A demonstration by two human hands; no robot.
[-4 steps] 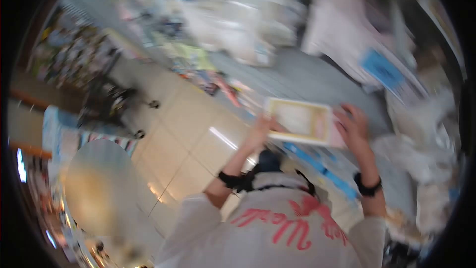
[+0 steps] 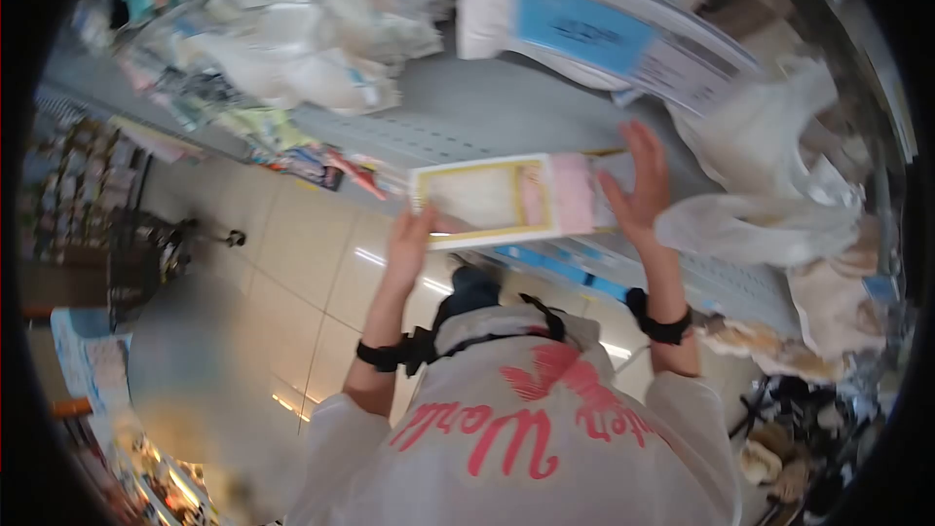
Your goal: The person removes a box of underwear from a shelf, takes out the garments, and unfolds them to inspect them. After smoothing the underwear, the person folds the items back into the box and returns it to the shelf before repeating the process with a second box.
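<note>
Holding a box [image 2: 477, 197] in the left hand [image 2: 412, 234].
Clamped on its left end; near its right, with right hand [image 2: 641, 185] open, fingers apart.

Glossy tiled floor [image 2: 292, 253] — grey shelf [image 2: 467, 102] alongside, lights reflected.

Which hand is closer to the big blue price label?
The right hand. It is open, below the price label in the picture, beside the pink end of the box. The left hand is farther away, holding the box's opposite end.
</note>
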